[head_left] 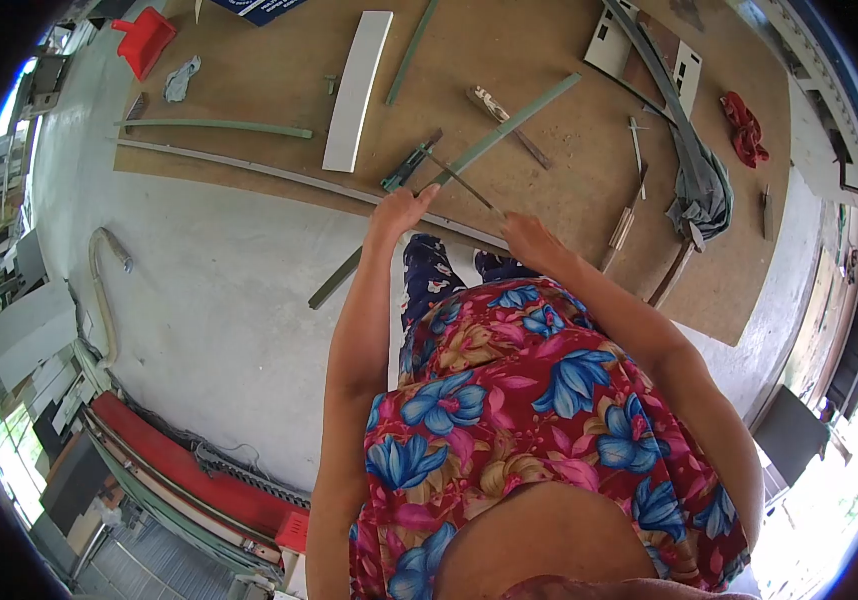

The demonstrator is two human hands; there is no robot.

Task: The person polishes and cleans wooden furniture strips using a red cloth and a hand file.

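My left hand (404,212) is closed around a long green strip (519,122) at the table's near edge. The strip slants up across the table on one side and its lower end sticks out past the edge on the other. My right hand (534,243) grips one end of a thin, dark, blade-like tool (467,184), which crosses over the strip just beyond my left hand. Its exact kind is hard to make out. A green-and-dark tool (407,167) lies beside my left hand. Along the table edge runs a long narrow bar (279,178), passing beneath my hands.
On the brown table (249,60) lie a white panel (359,90), green strips (219,128), a wooden-handled tool (509,125), a slotted plate (689,75), grey cloth (704,195) and red cloth (744,130). A red dustpan (146,42) sits far left; a hose (104,290) lies on the floor.
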